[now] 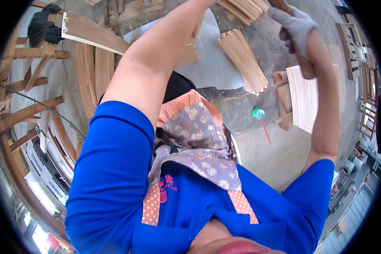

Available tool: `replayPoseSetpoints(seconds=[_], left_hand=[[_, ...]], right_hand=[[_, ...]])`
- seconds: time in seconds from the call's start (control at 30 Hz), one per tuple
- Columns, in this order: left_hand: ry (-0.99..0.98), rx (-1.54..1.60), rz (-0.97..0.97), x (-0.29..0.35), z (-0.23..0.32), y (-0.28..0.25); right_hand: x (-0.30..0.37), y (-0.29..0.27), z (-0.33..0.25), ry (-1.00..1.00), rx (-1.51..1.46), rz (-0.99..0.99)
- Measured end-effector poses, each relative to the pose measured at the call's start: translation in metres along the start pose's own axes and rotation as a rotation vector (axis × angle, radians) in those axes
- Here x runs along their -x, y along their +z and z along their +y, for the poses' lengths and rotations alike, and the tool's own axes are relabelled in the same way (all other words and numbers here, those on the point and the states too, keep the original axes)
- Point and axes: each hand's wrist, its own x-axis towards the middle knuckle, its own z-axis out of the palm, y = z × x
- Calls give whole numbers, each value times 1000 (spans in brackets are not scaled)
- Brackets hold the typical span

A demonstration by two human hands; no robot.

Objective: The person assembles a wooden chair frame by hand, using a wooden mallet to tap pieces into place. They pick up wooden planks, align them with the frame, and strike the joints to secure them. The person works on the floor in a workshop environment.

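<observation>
My right hand (pixel 297 31), in a grey glove, is raised at the upper right. Its fingers are wrapped round a brown wooden handle (pixel 307 67), whose far end runs past the top edge, so the kind of tool does not show. My bare left forearm (pixel 163 48) reaches up and away across the middle. The left hand itself lies beyond the top edge. Beneath and beside that forearm, thin wooden boards (pixel 188 55) lie on a grey sheet (pixel 224 72). A fanned stack of wooden slats (pixel 243 59) rests at the sheet's right side.
A pale stack of boards (pixel 302 99) leans by wooden blocks (pixel 285 103) at right. A green-topped cup with a red straw (pixel 258 113) is on the floor. Long planks (pixel 85 80), a white-edged board (pixel 93 34) and timber frames (pixel 34 55) stand at left. More slats (pixel 243 10) lie ahead.
</observation>
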Motion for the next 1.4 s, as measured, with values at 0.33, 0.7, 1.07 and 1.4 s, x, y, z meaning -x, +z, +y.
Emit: replayPoseSetpoints(seconds=[0.33, 0.7, 1.07, 1.4], left_hand=[[5, 20, -26, -5, 5, -18], [279, 212, -691, -21, -84, -43], [81, -748, -923, 158, -337, 22], [129, -967, -921, 152, -332, 40]], right_hand=[[-15, 17, -9, -215, 112, 94], [53, 122, 165, 264, -476, -37], [122, 275, 368, 533, 548, 3], [112, 287, 349, 558, 648, -93]])
